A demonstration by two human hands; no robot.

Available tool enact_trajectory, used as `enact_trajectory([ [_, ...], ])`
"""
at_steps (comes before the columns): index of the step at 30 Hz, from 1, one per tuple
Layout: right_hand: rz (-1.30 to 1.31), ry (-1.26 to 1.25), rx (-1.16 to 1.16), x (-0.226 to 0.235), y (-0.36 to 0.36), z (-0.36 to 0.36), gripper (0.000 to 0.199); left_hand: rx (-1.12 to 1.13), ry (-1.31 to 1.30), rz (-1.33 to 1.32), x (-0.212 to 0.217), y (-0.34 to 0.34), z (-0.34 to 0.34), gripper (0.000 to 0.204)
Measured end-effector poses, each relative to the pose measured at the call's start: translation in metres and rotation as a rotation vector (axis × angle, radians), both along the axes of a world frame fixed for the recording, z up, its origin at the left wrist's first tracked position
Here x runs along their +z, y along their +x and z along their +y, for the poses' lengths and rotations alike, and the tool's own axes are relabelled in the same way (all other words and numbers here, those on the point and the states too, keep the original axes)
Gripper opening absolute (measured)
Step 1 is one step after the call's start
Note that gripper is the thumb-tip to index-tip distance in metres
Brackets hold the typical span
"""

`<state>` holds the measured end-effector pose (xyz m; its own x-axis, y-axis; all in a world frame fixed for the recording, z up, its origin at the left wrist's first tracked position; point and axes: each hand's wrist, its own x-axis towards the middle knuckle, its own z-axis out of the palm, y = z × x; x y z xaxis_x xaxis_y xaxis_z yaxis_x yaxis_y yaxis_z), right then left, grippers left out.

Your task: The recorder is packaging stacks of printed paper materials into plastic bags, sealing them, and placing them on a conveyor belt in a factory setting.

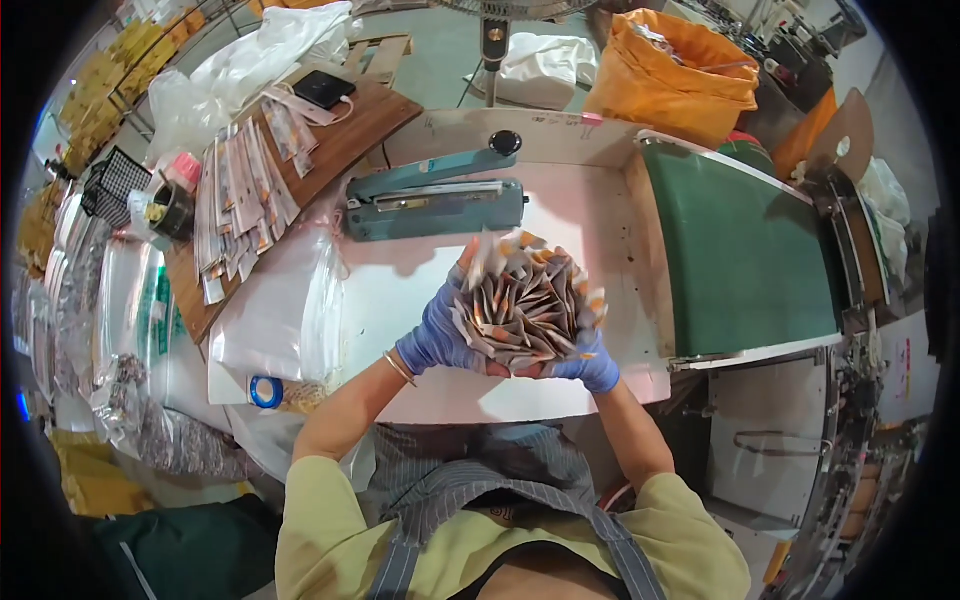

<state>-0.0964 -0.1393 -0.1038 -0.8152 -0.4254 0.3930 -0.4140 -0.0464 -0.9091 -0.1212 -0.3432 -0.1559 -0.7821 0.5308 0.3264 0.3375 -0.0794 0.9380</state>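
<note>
Both of my hands wear bluish-purple coverings with bare fingertips showing. Between them is a thick round bundle of small flat packets (525, 305), silver-grey and orange, with their edges fanned upward. My left hand (440, 325) is wrapped round the bundle's left side. On the lower right side, my right hand (590, 365) grips it, its fingers partly hidden underneath. The bundle is held above the white worktable (400, 300). Just beyond it stands a teal hand-operated bag sealer (435, 212) with a black knob on its lever.
Left of the table, a brown board (345, 135) carries rows of similar packets (240, 195) and a phone (325, 90). Clear plastic bags (275, 310) lie below, near a blue tape roll (266, 391). A green conveyor belt (740, 250) stands at right, an orange sack (670, 85) behind.
</note>
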Motion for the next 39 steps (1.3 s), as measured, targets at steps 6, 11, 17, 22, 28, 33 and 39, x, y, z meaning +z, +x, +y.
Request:
enact_trajectory([
  [6,0.097,-0.411,-0.001,0.047,0.001,-0.02,0.115,0.027,0.438,0.262,0.071,0.013,0.017,0.139],
  [11,0.28,-0.039,-0.114,0.05,-0.003,-0.041,0.061,0.067,0.164,0.056,0.043,0.022,0.001,0.107],
  [17,-0.769,-0.129,0.407,0.035,-0.006,-0.063,0.071,-0.045,0.543,-0.937,0.057,0.089,-0.016,0.057],
  [22,-1.002,-0.336,0.59,-0.038,0.018,-0.108,0.027,0.104,-0.611,-0.743,0.001,0.126,-0.094,0.052],
  [28,-0.969,-0.18,0.542,-0.059,0.016,-0.122,0.023,0.745,-0.997,0.185,0.026,0.083,-0.285,0.02],
  [33,-0.945,-0.054,0.481,-0.07,0.018,-0.137,0.027,0.878,-1.03,0.306,-0.014,0.07,-0.301,0.018],
  [39,-1.014,-0.113,0.461,-0.072,0.027,-0.174,0.027,0.63,-0.546,0.321,-0.002,0.097,-0.15,0.019],
])
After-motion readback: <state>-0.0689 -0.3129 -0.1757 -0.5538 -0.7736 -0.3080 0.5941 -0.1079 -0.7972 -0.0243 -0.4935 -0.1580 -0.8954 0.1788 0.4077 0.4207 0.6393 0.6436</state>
